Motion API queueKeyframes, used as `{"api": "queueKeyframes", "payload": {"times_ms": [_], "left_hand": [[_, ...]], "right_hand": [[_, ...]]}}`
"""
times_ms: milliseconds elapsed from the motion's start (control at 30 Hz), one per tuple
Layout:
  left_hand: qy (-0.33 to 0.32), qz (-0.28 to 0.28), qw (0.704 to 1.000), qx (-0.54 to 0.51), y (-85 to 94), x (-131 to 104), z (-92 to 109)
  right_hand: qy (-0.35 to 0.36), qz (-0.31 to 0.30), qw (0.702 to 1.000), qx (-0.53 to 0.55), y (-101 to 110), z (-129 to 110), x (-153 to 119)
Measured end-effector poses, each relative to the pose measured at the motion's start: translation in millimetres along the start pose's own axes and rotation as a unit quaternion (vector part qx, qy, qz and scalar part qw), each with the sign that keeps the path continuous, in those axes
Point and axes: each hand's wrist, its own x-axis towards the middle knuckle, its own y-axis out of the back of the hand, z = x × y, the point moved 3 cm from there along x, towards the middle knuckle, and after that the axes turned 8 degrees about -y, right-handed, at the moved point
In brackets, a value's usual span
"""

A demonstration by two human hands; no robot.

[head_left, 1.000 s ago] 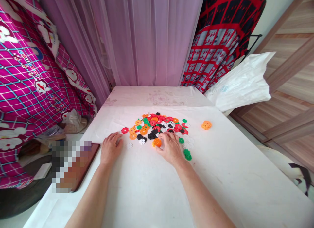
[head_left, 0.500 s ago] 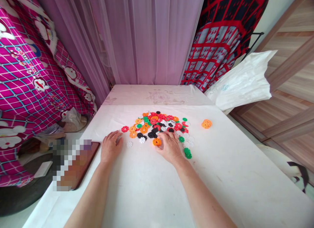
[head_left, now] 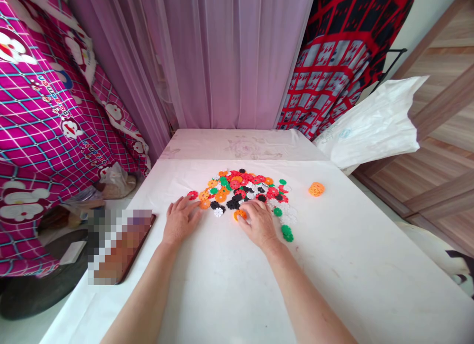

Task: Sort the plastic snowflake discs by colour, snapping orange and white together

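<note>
A loose heap of plastic snowflake discs (head_left: 237, 183), in red, orange, black, white and green, lies on the white-covered table. My left hand (head_left: 180, 220) rests palm down at the heap's left edge, fingers apart, its fingertips close to a red disc (head_left: 192, 195) and an orange disc (head_left: 205, 204). At the front of the heap, my right hand (head_left: 260, 223) has curled fingers, with the thumb over an orange snowflake disc (head_left: 239, 214) that it grips. A white disc (head_left: 218, 212) sits between the hands. Beside my right wrist are green discs (head_left: 287, 233).
A stack of orange discs (head_left: 316, 189) stands apart on the right. A phone (head_left: 138, 242), partly blurred out, lies at the table's left edge. Past the right edge is a white plastic bag (head_left: 374, 124). A purple curtain (head_left: 237, 57) hangs behind the table (head_left: 222, 294).
My left hand has moved right toward the heap and now covers the spot where a pale disc lay. My right thumb has come over the orange disc. The view has shifted slightly.
</note>
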Motion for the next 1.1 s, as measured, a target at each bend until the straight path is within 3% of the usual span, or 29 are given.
{"api": "queueKeyframes", "payload": {"times_ms": [200,400,533,667,1100], "left_hand": [[-0.031,-0.002,0.998,-0.048,-1.8,1,15],[0.011,0.105,0.979,-0.173,3.5,2,0],[0.054,0.131,0.966,-0.214,5.0,1,-5],[0.068,0.126,0.965,-0.220,5.0,1,-4],[0.065,0.112,0.970,-0.206,6.0,1,-3]], "right_hand": [[0.012,-0.006,0.999,0.034,-3,-17,7],[0.051,-0.130,0.990,0.009,-25,-57,28],[0.043,-0.197,0.979,-0.028,-41,-69,37],[0.022,-0.204,0.978,-0.037,-46,-69,41],[0.071,-0.189,0.978,-0.061,-45,-68,34]]}}
